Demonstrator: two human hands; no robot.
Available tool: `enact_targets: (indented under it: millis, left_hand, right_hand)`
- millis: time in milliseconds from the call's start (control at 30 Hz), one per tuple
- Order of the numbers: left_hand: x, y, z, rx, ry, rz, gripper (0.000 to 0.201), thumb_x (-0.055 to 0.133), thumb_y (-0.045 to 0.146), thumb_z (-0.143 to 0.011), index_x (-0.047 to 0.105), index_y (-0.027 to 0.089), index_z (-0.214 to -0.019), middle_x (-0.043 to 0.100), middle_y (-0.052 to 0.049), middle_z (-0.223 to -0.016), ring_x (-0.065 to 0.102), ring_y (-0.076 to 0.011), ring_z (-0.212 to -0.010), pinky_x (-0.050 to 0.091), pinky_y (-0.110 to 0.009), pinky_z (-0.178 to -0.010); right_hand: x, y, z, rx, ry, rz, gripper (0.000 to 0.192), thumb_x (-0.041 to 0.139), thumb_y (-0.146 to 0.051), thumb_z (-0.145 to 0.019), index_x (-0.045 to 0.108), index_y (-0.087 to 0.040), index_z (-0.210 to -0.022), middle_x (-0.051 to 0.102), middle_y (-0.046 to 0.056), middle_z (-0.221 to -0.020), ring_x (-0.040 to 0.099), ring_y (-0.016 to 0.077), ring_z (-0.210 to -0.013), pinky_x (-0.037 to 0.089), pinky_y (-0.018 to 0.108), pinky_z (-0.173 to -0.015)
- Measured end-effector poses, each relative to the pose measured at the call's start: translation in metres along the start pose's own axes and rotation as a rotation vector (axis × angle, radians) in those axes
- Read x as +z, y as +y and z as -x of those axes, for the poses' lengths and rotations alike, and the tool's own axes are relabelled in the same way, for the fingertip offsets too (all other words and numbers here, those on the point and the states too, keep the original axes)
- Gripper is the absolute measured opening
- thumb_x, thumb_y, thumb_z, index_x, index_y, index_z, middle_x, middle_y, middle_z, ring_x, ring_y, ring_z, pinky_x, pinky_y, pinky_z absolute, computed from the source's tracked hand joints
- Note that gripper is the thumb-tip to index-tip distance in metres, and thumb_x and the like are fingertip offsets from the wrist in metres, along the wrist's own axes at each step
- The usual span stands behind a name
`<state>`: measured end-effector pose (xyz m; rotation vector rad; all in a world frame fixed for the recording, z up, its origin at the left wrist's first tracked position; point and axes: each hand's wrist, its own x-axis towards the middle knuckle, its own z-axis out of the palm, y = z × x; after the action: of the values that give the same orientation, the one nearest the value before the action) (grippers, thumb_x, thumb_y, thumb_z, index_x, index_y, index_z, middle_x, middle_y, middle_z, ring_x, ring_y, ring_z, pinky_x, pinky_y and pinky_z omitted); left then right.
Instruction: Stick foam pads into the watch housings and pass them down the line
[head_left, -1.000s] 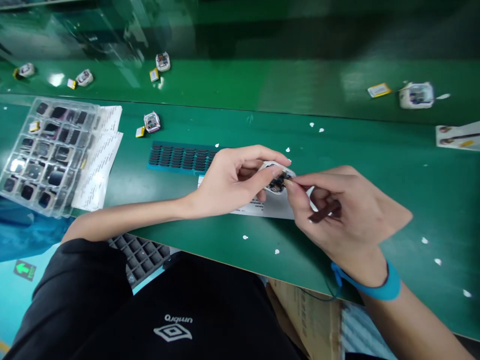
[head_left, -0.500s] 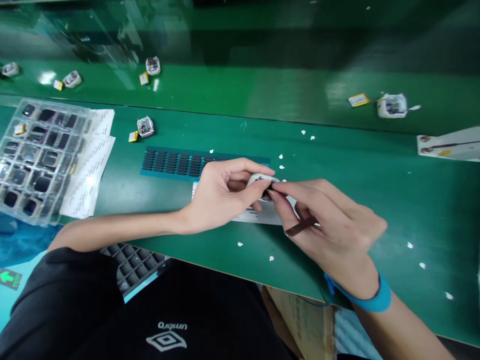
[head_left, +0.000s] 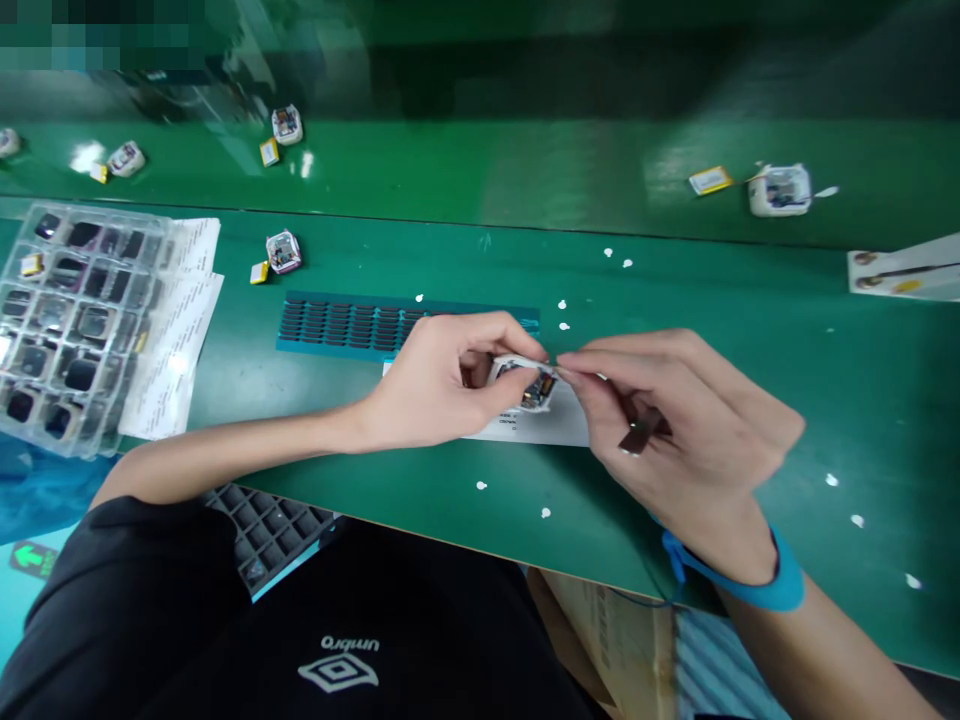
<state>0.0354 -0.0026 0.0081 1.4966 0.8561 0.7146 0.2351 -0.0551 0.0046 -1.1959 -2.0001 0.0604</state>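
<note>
A left hand [head_left: 457, 385] grips an open white watch casing [head_left: 535, 397] above a sheet [head_left: 562, 425] whose print is too small to read; the right hand [head_left: 686, 425], clasping a brown tool [head_left: 640, 434], pinches at the casing's edge. A black shirt [head_left: 420, 620] reads "umbro."

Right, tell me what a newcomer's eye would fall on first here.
Probably mid-picture, where the left hand holds a white casing with its electronics exposed, while the right hand, with a dark strip in its grasp, pinches close beside it. Next, the bright blue wristband worn on that arm. Then the clear compartment tray at the left edge.
</note>
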Motion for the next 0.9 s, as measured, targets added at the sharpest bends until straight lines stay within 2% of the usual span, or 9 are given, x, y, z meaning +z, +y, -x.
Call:
enact_targets:
  millis: [100,233,300,433,567,667,767,833,900]
  left_hand:
    - [0.001,0.000,-0.001,-0.080,-0.121,0.038,0.017,0.067,0.027,-0.089,0.076,0.013,-0.092,0.067,-0.002,-0.070,0.050,-0.0079,-0.052,0.035,-0.022,-0.046]
    - [-0.001,0.002,-0.001,-0.118,-0.109,0.115,0.017,0.068,0.027,-0.087,0.076,0.012,-0.086,0.058,0.002,-0.059,0.043,-0.0058,-0.046,0.030,-0.020,-0.041]
    - [-0.003,0.006,-0.001,-0.172,-0.143,0.184,0.014,0.070,0.025,-0.087,0.075,0.012,-0.086,0.056,0.003,-0.056,0.046,-0.0057,-0.043,0.031,-0.019,-0.039]
    - [-0.005,0.013,-0.002,-0.265,-0.194,0.275,0.008,0.069,0.019,-0.089,0.072,0.013,-0.085,0.062,0.003,-0.059,0.054,-0.0067,-0.040,0.036,-0.019,-0.037]
    - [-0.005,0.013,-0.004,-0.257,-0.176,0.254,0.005,0.068,0.015,-0.091,0.072,0.013,-0.090,0.061,0.005,-0.058,0.055,-0.0060,-0.038,0.033,-0.017,-0.035]
    - [-0.005,0.010,-0.004,-0.235,-0.141,0.249,0.006,0.068,0.011,-0.090,0.069,0.012,-0.096,0.068,0.001,-0.073,0.053,-0.0031,-0.039,0.036,-0.017,-0.035]
    - [-0.005,0.006,-0.004,-0.214,-0.151,0.259,0.012,0.066,0.007,-0.088,0.063,0.013,-0.098,0.066,0.003,-0.076,0.053,-0.0019,-0.042,0.043,-0.016,-0.040]
    - [-0.006,0.004,-0.004,-0.189,-0.155,0.248,0.014,0.066,0.005,-0.087,0.060,0.014,-0.096,0.062,0.004,-0.072,0.052,-0.0019,-0.045,0.045,-0.016,-0.043]
    - [-0.006,0.000,-0.005,-0.154,-0.134,0.212,0.015,0.065,0.004,-0.087,0.058,0.014,-0.093,0.060,0.005,-0.069,0.052,-0.0021,-0.048,0.044,-0.015,-0.045]
  right_hand:
    - [0.002,0.000,0.004,0.002,0.003,0.004,0.033,0.077,-0.005,-0.092,0.072,-0.030,-0.113,0.080,0.001,-0.098,0.077,0.0167,-0.076,0.059,0.028,-0.061]
    - [0.000,0.007,0.012,-0.069,-0.031,-0.005,0.044,0.070,-0.004,-0.096,0.070,-0.030,-0.131,0.082,0.002,-0.106,0.080,0.0208,-0.087,0.062,0.031,-0.068]
    - [-0.003,0.010,0.015,-0.114,-0.077,0.021,0.046,0.066,-0.005,-0.099,0.066,-0.028,-0.138,0.082,0.003,-0.110,0.080,0.0214,-0.089,0.062,0.031,-0.069]
    - [-0.005,0.014,0.016,-0.176,-0.114,0.104,0.045,0.067,-0.006,-0.099,0.066,-0.027,-0.138,0.083,0.001,-0.107,0.080,0.0186,-0.084,0.058,0.028,-0.064]
    - [0.000,0.015,0.011,-0.109,-0.044,0.224,0.039,0.066,-0.003,-0.097,0.069,-0.022,-0.130,0.083,0.002,-0.100,0.079,0.0170,-0.079,0.055,0.026,-0.060]
    - [0.002,0.017,0.006,-0.081,0.013,0.283,0.040,0.068,-0.002,-0.095,0.068,-0.018,-0.132,0.083,0.007,-0.114,0.081,0.0192,-0.089,0.057,0.026,-0.064]
    - [0.000,0.021,0.006,-0.170,-0.052,0.213,0.044,0.072,-0.004,-0.095,0.068,-0.019,-0.136,0.080,0.009,-0.124,0.081,0.0228,-0.099,0.059,0.028,-0.068]
    - [-0.003,0.024,0.010,-0.208,-0.119,0.189,0.045,0.069,-0.004,-0.096,0.068,-0.025,-0.136,0.080,0.005,-0.126,0.081,0.0227,-0.094,0.058,0.031,-0.063]
    - [-0.005,0.028,0.014,-0.123,-0.188,0.147,0.043,0.067,-0.006,-0.098,0.070,-0.032,-0.132,0.080,-0.001,-0.124,0.081,0.0219,-0.090,0.056,0.032,-0.059]
